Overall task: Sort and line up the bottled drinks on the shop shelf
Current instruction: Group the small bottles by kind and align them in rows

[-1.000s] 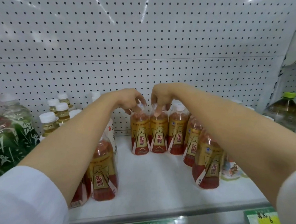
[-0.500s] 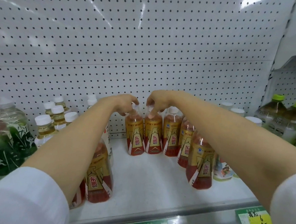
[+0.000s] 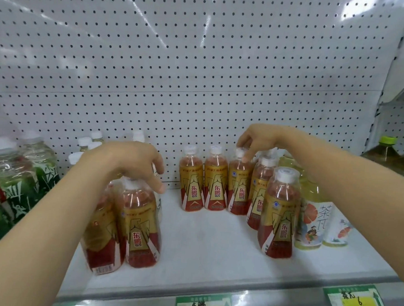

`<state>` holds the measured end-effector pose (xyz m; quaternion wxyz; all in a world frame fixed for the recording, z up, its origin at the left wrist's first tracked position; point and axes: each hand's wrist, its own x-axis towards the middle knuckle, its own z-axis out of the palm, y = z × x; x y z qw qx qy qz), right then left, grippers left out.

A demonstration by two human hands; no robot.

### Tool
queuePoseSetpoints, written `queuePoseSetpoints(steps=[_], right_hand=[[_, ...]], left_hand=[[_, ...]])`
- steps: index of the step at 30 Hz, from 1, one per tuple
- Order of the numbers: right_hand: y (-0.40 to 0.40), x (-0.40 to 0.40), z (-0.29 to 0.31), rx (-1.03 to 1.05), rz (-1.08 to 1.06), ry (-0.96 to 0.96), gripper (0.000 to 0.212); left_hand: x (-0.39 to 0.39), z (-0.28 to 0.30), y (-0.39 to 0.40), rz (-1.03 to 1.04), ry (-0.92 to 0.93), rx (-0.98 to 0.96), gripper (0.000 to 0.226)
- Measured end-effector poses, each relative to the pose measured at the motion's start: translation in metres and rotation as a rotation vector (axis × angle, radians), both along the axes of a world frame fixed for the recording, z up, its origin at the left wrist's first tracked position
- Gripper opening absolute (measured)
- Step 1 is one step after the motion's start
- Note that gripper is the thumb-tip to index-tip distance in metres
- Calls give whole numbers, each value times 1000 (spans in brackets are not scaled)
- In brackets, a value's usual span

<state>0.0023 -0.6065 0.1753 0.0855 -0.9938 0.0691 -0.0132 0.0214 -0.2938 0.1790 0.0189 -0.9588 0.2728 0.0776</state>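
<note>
- Bottled drinks with gold-and-red labels stand on the white shelf (image 3: 205, 243): three in a row at the back, namely the first back bottle (image 3: 192, 183), the second back bottle (image 3: 215, 182) and the third back bottle (image 3: 239, 186)
- Two more of the kind stand to the right, the rear right bottle (image 3: 260, 194) behind the front right bottle (image 3: 280, 214), which is nearest the shelf edge on that side
- Two further bottles stand at the left front, touching each other: the left front bottle (image 3: 142, 225) and its neighbour (image 3: 101, 232), partly hidden by the left forearm
- All of these stand with the long axis vertical, caps up; the labels of the first two back bottles and the front bottles face the camera; the left pair appears tilted, possibly from lens distortion
- Left hand (image 3: 129, 162) hovers over the cap of the left front bottle, fingers curled downward; whether it grips the cap cannot be told
- Right hand (image 3: 261, 137) reaches down from above and pinches the white cap of the third back bottle with its fingertips (image 3: 244, 159)
- Obstructions: pale tea bottles (image 3: 310, 221) stand just beside the right pair; green-labelled bottles (image 3: 22, 175) and small white-capped bottles (image 3: 88, 143) crowd the left side; green-capped bottles (image 3: 385, 154) stand far right
- Pegboard back panel (image 3: 201, 70) closes the rear; price tags (image 3: 355, 301) sit on the front rail
</note>
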Motion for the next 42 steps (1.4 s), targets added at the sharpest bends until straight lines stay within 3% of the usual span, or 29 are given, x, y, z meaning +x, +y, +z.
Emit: queuePoseSetpoints(steps=[4, 8, 11, 17, 20, 25, 28, 32, 34, 37, 42], right_hand=[[0, -17, 2, 174, 20, -68, 55], [7, -32, 8, 340, 23, -137, 54], [16, -35, 8, 347, 38, -127, 57], [29, -34, 11, 333, 33, -153, 56], [37, -37, 19, 292, 30, -177, 57], [46, -49, 42, 338, 16, -264, 59], [54, -57, 51, 403, 42, -299, 54], [69, -50, 28, 349, 51, -223, 53], [76, -42, 7, 327, 34, -171, 56], [82, -30, -16, 318, 8, -136, 50], [90, -29, -41, 318, -99, -237, 52]], left_hand=[[-12, -1, 2, 85, -32, 54, 60], [-15, -2, -3, 133, -42, -27, 36], [-16, -2, -13, 93, -49, -191, 28], [-11, -15, -44, 28, -5, -444, 36], [-7, -18, -57, 6, -23, -471, 24], [0, -24, -67, -27, -49, -512, 24], [0, -30, -65, -44, -64, -544, 34], [-2, -46, -53, -13, -41, -513, 92], [-1, -64, -46, 37, 51, -552, 107], [4, -97, -41, 91, 190, -729, 87], [9, -135, -48, 98, 123, -1024, 63]])
